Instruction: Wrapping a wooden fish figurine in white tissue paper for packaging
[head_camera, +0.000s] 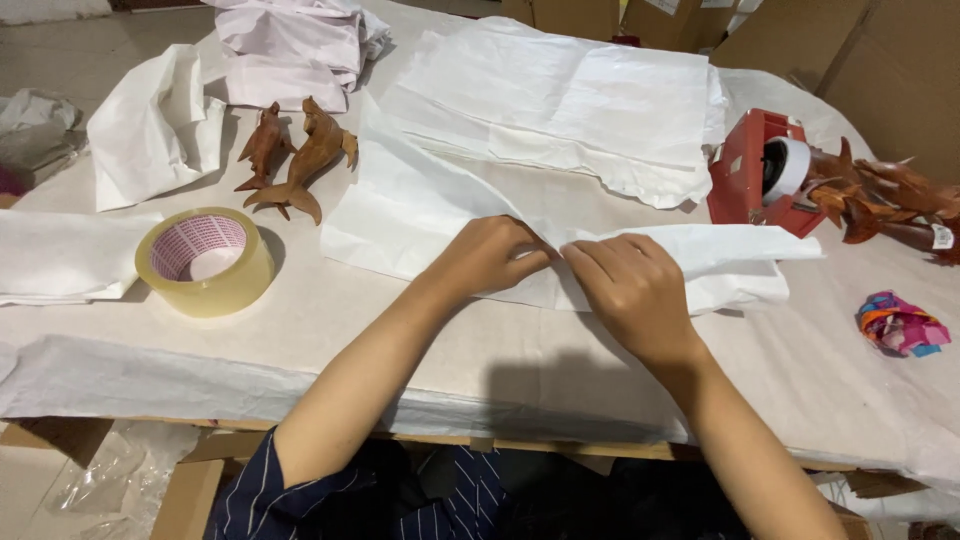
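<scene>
Just right of the tape roll (205, 260), my left hand (487, 255) pinches the folded edge of the white paper sheet (420, 215), and my right hand (632, 292) nips the same fold beside it. The paper looks light, limp and easily torn, so edge grips suit it; something may be wrapped inside.

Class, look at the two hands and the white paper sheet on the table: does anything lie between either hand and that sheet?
Nothing visible does. The left hand and right hand both already pinch a fold of the paper sheet. The tape roll and wooden figures lie off to the left.
</scene>
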